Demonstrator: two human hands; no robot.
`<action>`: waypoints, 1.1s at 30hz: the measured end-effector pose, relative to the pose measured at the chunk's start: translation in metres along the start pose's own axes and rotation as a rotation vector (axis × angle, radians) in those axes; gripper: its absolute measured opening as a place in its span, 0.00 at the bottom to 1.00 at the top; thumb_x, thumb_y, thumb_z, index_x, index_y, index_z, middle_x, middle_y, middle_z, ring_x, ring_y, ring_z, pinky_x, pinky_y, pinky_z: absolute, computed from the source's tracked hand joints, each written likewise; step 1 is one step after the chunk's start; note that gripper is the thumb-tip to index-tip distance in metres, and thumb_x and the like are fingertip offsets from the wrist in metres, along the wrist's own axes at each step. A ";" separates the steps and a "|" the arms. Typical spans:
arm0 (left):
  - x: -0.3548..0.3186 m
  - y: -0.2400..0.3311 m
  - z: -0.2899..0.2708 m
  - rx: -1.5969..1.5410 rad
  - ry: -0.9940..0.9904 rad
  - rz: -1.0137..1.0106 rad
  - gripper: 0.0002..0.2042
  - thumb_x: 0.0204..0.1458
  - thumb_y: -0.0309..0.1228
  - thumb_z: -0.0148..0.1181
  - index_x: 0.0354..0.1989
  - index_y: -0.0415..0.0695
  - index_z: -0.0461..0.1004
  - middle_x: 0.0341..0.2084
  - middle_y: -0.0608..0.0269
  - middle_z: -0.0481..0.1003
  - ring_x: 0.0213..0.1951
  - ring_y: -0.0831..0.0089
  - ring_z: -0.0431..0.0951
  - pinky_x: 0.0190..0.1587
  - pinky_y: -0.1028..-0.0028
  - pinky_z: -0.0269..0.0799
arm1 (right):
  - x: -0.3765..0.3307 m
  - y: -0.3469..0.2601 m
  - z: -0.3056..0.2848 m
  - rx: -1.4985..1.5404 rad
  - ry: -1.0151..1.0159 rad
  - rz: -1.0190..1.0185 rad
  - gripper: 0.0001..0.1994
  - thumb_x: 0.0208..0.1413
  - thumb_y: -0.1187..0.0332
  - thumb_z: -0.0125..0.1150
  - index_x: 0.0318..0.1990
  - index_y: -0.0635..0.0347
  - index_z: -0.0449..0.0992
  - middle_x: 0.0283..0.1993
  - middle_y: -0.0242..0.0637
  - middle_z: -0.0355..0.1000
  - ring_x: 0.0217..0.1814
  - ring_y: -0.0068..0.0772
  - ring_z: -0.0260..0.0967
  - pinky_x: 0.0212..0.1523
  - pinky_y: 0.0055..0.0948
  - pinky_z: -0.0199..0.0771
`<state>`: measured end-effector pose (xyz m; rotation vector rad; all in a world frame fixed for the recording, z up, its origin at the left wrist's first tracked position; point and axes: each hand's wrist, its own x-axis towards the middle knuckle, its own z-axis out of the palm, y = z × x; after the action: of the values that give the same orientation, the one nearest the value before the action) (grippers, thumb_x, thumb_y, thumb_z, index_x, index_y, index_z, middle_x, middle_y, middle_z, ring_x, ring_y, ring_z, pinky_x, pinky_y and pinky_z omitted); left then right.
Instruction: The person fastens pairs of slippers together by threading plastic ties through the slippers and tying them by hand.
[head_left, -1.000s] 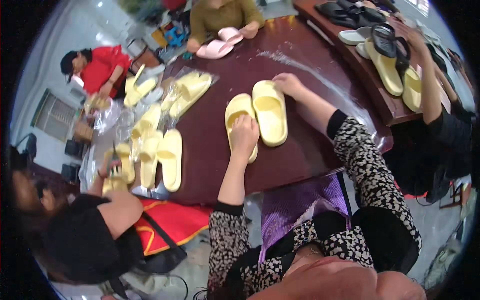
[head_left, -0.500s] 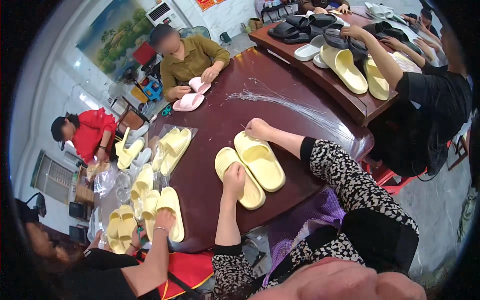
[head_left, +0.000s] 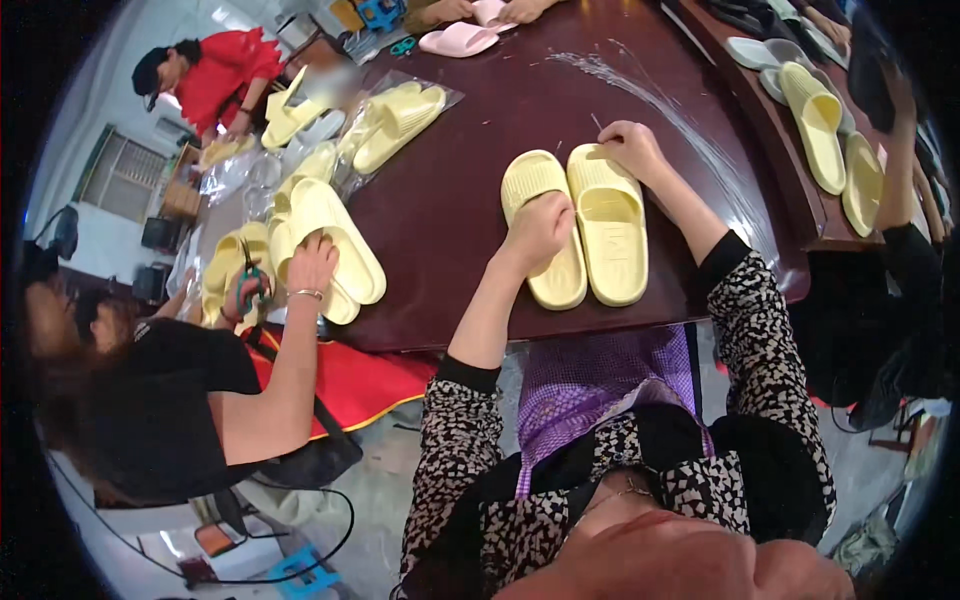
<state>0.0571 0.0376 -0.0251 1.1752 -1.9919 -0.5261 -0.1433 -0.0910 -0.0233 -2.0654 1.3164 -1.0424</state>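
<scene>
A pair of pale yellow slippers stands side by side in front of me, toes away from me: a left slipper (head_left: 556,285) and a right slipper (head_left: 615,255). My left hand (head_left: 543,230) is closed over the left slipper, at the rear edge of its ribbed strap; whatever its fingers hold is hidden. At the toe of the right slipper, my right hand (head_left: 634,150) is pinched on a thin strand (head_left: 597,122), whose tip sticks up beside the fingers. A fan of similar thin clear strands (head_left: 660,95) lies on the table beyond.
On the dark red table (head_left: 470,180), several yellow slippers (head_left: 345,240) and clear bags (head_left: 230,180) crowd the left, where a co-worker's hand (head_left: 313,265) rests on one; the other holds scissors (head_left: 250,270). Pink slippers (head_left: 460,40) lie far off. A raised board (head_left: 745,110) carries more slippers at right.
My view has swung, so the table and slippers sit higher and further right in it. Both hands stay at the same pair; the co-worker's scissors now show more plainly.
</scene>
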 end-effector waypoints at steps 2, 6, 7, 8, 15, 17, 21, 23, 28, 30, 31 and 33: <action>-0.004 0.003 0.003 0.012 0.033 0.042 0.04 0.49 0.25 0.50 0.26 0.37 0.69 0.23 0.51 0.70 0.25 0.58 0.71 0.30 0.66 0.67 | 0.002 -0.004 0.004 0.040 0.019 -0.013 0.08 0.41 0.76 0.60 0.33 0.64 0.78 0.28 0.41 0.74 0.31 0.30 0.73 0.35 0.27 0.72; -0.009 0.013 0.009 0.016 0.039 0.071 0.04 0.48 0.24 0.51 0.27 0.37 0.69 0.23 0.50 0.70 0.27 0.56 0.72 0.31 0.65 0.67 | 0.011 -0.011 0.011 0.340 0.023 -0.005 0.08 0.42 0.78 0.60 0.32 0.63 0.77 0.28 0.42 0.75 0.31 0.32 0.73 0.35 0.26 0.71; -0.010 0.016 0.011 0.021 0.038 0.075 0.03 0.47 0.24 0.51 0.27 0.37 0.69 0.24 0.50 0.70 0.28 0.55 0.72 0.31 0.64 0.67 | 0.013 -0.012 0.013 0.310 -0.041 -0.043 0.08 0.41 0.78 0.60 0.33 0.63 0.77 0.29 0.42 0.75 0.31 0.32 0.73 0.35 0.27 0.71; -0.011 0.019 0.013 0.018 0.038 0.077 0.03 0.47 0.24 0.51 0.27 0.37 0.69 0.24 0.50 0.70 0.28 0.55 0.72 0.31 0.64 0.67 | 0.015 -0.014 0.015 0.280 -0.106 -0.080 0.09 0.40 0.78 0.60 0.33 0.62 0.77 0.29 0.42 0.75 0.32 0.32 0.73 0.35 0.27 0.71; -0.007 0.035 0.022 -0.011 0.061 0.144 0.05 0.49 0.25 0.50 0.25 0.36 0.66 0.22 0.51 0.68 0.26 0.56 0.70 0.32 0.64 0.66 | 0.024 -0.023 0.022 -0.032 -0.354 -0.248 0.08 0.40 0.77 0.58 0.32 0.61 0.76 0.31 0.42 0.75 0.34 0.37 0.73 0.37 0.31 0.71; -0.007 0.042 0.026 -0.011 0.042 0.136 0.05 0.49 0.25 0.50 0.25 0.36 0.66 0.22 0.51 0.67 0.26 0.57 0.69 0.32 0.64 0.66 | 0.027 -0.018 0.015 -0.198 -0.409 -0.336 0.06 0.41 0.78 0.55 0.30 0.63 0.75 0.31 0.42 0.74 0.35 0.39 0.73 0.38 0.31 0.71; -0.010 0.043 0.031 0.003 0.004 0.107 0.08 0.52 0.25 0.48 0.23 0.35 0.63 0.21 0.52 0.65 0.25 0.60 0.67 0.32 0.64 0.64 | 0.010 -0.014 0.007 -0.305 -0.341 -0.321 0.06 0.39 0.76 0.57 0.28 0.59 0.75 0.28 0.42 0.74 0.35 0.44 0.73 0.38 0.36 0.71; -0.012 0.039 0.027 0.016 -0.048 0.024 0.05 0.51 0.25 0.49 0.27 0.36 0.66 0.25 0.49 0.68 0.31 0.51 0.70 0.34 0.60 0.65 | 0.008 -0.022 0.000 -0.340 -0.303 -0.319 0.07 0.38 0.76 0.58 0.28 0.58 0.75 0.28 0.41 0.74 0.35 0.44 0.72 0.37 0.37 0.71; -0.012 0.025 0.008 0.088 0.153 0.195 0.02 0.50 0.21 0.50 0.29 0.36 0.68 0.27 0.51 0.69 0.31 0.53 0.71 0.35 0.62 0.67 | 0.003 -0.041 -0.008 -0.306 -0.162 -0.358 0.07 0.40 0.76 0.58 0.30 0.58 0.73 0.28 0.41 0.73 0.35 0.46 0.70 0.37 0.38 0.70; -0.007 0.021 0.006 0.116 0.273 0.280 0.03 0.49 0.19 0.50 0.31 0.35 0.69 0.28 0.52 0.70 0.32 0.56 0.71 0.35 0.65 0.67 | 0.001 -0.037 -0.009 -0.184 -0.087 -0.352 0.06 0.43 0.76 0.57 0.31 0.58 0.73 0.28 0.42 0.72 0.36 0.46 0.69 0.37 0.39 0.69; -0.004 0.021 0.008 0.108 0.265 0.285 0.03 0.49 0.19 0.50 0.31 0.35 0.69 0.28 0.52 0.70 0.32 0.56 0.71 0.35 0.65 0.67 | -0.004 -0.033 -0.009 -0.189 -0.082 -0.342 0.06 0.43 0.76 0.57 0.31 0.58 0.73 0.28 0.42 0.72 0.36 0.46 0.69 0.37 0.39 0.69; 0.001 0.023 0.013 0.176 0.296 0.308 0.04 0.48 0.18 0.51 0.33 0.35 0.69 0.31 0.51 0.71 0.34 0.56 0.73 0.37 0.66 0.69 | -0.013 -0.027 -0.008 -0.092 0.054 -0.273 0.05 0.46 0.76 0.56 0.33 0.59 0.72 0.28 0.42 0.71 0.36 0.45 0.69 0.38 0.39 0.69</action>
<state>0.0342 0.0477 -0.0172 0.9584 -1.9370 -0.0181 -0.1383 -0.0673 -0.0037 -2.3498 1.1489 -1.1786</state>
